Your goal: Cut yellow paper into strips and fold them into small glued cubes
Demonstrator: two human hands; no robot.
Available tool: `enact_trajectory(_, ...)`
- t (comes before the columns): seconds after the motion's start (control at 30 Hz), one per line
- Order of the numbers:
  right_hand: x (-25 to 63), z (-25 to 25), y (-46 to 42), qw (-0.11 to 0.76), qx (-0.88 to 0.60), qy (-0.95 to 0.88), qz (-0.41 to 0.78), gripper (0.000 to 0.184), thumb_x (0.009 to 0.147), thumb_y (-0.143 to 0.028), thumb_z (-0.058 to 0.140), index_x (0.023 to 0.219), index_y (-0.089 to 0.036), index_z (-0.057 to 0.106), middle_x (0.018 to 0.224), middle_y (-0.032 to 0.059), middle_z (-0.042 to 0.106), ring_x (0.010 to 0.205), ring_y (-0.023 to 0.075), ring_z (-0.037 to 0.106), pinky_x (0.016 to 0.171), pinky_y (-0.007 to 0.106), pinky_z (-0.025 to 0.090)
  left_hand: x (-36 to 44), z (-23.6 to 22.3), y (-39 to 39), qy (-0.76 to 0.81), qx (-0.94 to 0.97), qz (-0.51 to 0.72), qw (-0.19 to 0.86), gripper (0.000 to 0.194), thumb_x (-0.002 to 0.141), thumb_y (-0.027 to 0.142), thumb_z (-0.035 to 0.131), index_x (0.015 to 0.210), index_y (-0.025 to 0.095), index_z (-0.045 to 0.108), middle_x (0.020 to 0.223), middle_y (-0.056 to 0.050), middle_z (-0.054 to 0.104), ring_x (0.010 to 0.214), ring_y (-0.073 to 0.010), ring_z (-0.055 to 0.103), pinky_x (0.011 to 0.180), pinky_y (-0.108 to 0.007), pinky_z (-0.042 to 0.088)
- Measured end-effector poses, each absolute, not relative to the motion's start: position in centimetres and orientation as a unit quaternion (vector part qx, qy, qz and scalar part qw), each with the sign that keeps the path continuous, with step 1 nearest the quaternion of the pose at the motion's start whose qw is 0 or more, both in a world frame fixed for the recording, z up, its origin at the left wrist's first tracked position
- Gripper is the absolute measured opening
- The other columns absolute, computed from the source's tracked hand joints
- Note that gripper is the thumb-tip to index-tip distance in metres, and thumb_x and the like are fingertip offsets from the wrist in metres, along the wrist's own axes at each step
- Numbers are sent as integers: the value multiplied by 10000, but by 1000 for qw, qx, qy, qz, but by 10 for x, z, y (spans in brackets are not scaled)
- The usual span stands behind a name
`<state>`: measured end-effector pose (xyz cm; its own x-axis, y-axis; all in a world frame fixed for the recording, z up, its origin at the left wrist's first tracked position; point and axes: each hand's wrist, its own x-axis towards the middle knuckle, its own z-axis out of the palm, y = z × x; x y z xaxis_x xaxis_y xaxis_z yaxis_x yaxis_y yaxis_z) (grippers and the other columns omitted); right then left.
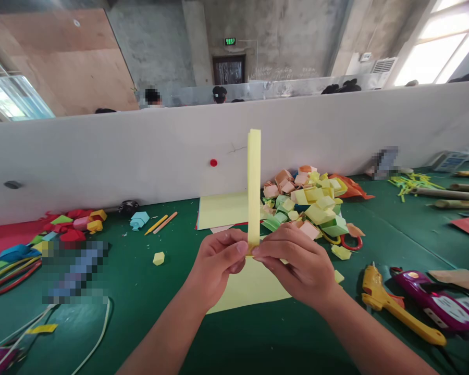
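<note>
A long, narrow folded strip of yellow paper (254,182) stands upright between my hands, its lower end pinched in the fingers. My left hand (222,258) grips that end from the left, thumb on the near face. From the other side my right hand (299,260) pinches the same end, fingertips almost meeting the left thumb. The fingers partly cover the bottom of the strip. Below the hands, a yellow paper sheet (254,286) lies on the green table (133,333).
Behind my right hand rises a pile of folded paper pieces (316,200). A yellow glue gun (398,307) and a purple power strip (437,302) lie right. Pencils (156,224) and a small yellow paper piece (158,258) lie left. A white partition (160,156) borders the table's far side.
</note>
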<state>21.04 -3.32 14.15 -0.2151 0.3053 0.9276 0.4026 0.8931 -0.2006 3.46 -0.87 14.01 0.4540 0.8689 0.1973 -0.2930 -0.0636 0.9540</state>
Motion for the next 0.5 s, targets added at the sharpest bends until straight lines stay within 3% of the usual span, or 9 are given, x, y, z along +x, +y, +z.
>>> enact_trajectory(0.2, 209, 140, -34, 590, -240, -771, -10, 220, 922, -61, 623, 1026, -248, 677, 761, 8, 705, 647, 142, 652, 590, 290, 532, 33, 139, -9, 261, 583, 484, 598, 368, 790, 455, 801, 648, 170, 616, 573, 35, 415, 514, -71, 303, 481, -247, 232)
enact_trajectory(0.5, 199, 133, -38, 609, -288, -738, 50, 142, 930, -110, 645, 970, -240, 687, 747, 7, 688, 645, 138, 623, 545, 262, 510, 27, 147, -23, 279, 696, 541, 381, 240, 911, 288, 673, 706, 182, 608, 635, 6, 496, 541, -96, 371, 456, -247, 279)
